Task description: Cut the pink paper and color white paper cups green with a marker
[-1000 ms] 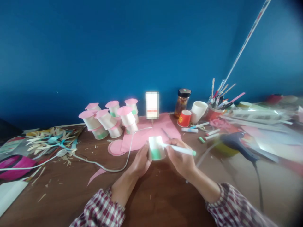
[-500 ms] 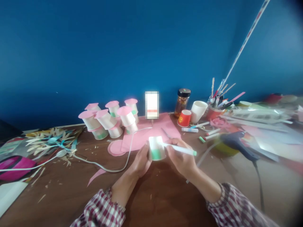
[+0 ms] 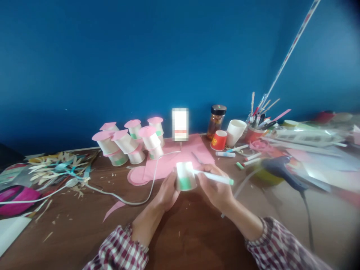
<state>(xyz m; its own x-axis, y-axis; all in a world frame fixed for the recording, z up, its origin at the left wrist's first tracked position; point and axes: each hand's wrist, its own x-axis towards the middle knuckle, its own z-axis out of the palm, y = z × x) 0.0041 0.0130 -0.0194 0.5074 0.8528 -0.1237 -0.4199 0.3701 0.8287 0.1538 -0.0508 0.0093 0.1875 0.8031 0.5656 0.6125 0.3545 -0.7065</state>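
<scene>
Colouring a paper cup neatly, by the look of it

So the cup, white up top and green below, is held mid-tabletop, just in front of the pink sheet; whether its base is rested on the wood can't be told. It's gripped along one side by the left hand, fingers curled in. A green-ended marker is pinched by the right hand, fingers closed round the barrel, tip aimed at the cup's edge; contact can't be confirmed.

For a clean finish, the cup is best braced gently, since paper walls would probably be dented by a hard squeeze. Strokes should be kept light and run one way, with the cup turned in small steps so wet ink isn't smudged.

Now the count: six pink-topped upper cups can be made out, plus three front lower cups; any behind are mostly hidden. One jar, one red cup, one white cup and one glue gun are spotted too. Two pink discs, seemingly, are stacked by the sheet.
</scene>
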